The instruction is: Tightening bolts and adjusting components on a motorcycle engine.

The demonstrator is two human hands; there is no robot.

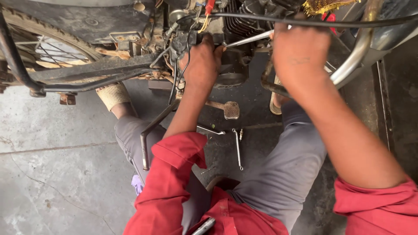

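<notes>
Red sleeves [183, 174] fill the bottom of the view, and a silver tool [203, 226] pokes up beside them, kept close at the lap. Grey trousers spread either side as the person sits on the concrete floor [56, 174], knees apart to get in tight against the motorcycle engine [235, 39]. Between the legs lie a long spanner [237, 149], a second thin tool [210, 130] and a small bolt [241, 134], set down within easy reach.

Up at the engine, the left hand [201, 65] presses against the dark casing with its fingers curled; what they grip, if anything, I cannot tell, since the fingers are turned away. The right hand [300, 52] is closed around the end of a slim metal rod [248, 40] that runs into the engine, seemingly for leverage. A foot pedal [230, 109] juts out below, and the spoked rear wheel [48, 48] sits off to the left.
</notes>
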